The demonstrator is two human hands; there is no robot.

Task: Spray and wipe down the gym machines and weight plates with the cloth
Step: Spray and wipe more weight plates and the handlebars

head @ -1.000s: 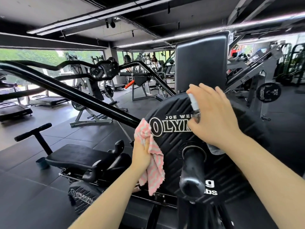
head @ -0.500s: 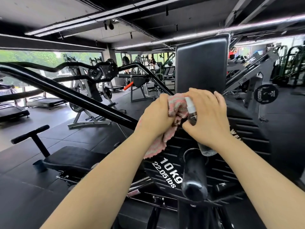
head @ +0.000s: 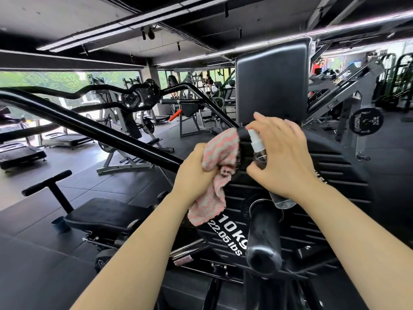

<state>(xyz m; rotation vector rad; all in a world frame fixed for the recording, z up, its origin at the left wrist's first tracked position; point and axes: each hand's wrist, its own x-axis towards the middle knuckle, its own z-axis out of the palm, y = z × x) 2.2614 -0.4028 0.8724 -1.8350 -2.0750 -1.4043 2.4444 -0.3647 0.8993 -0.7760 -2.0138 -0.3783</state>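
At centre frame the left hand [head: 196, 168] grips a bunched pink-and-grey striped cloth [head: 218, 173], fingers curled round it. The upper part of the cloth is pressed against the top left rim of the black weight plate [head: 324, 175]; its loose end hangs down over the plate face, just above the white "10 kg / 22.05 lbs" lettering.

Right of the cloth, the right hand [head: 283, 162] is wrapped round a small clear spray bottle [head: 259, 151], white nozzle pointing up and left, close to the cloth. The bottle's base shows below the hand.

The plate sits on a thick black sleeve [head: 264, 240] projecting toward the camera at lower centre. A black back pad [head: 271, 81] stands upright behind the plate. A black seat pad [head: 105, 214] lies at lower left.
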